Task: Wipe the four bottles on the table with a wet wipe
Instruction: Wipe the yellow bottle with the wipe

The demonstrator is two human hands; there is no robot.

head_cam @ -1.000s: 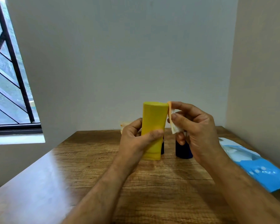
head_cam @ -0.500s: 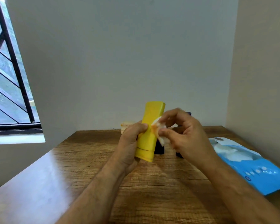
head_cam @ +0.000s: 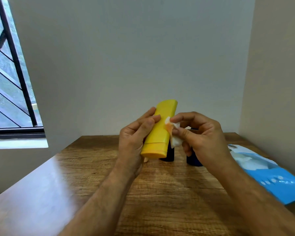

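- The yellow bottle (head_cam: 160, 132) is held tilted above the middle of the table (head_cam: 160, 193), cap end down; it is gripped around its lower body by the left hand (head_cam: 134, 142), fingers curled round it.
- A wipe (head_cam: 174, 135) is pinched by the right hand (head_cam: 203, 138), thumb and fingers together on it, and is pressed against the bottle's right side.
- 2 dark bottles (head_cam: 168, 153) are seen standing near the far edge, partly hidden behind the hands; a pale 4th item is barely seen.
- A blue wipe pack (head_cam: 271, 176) is laid along the right edge.
- The bottle is judged light, stiff plastic, smooth and likely slippery once wetted; a grip low on the body, near the cap seam, is judged best.
- The wipe is judged soft and limp, so a bunched pinch is needed.
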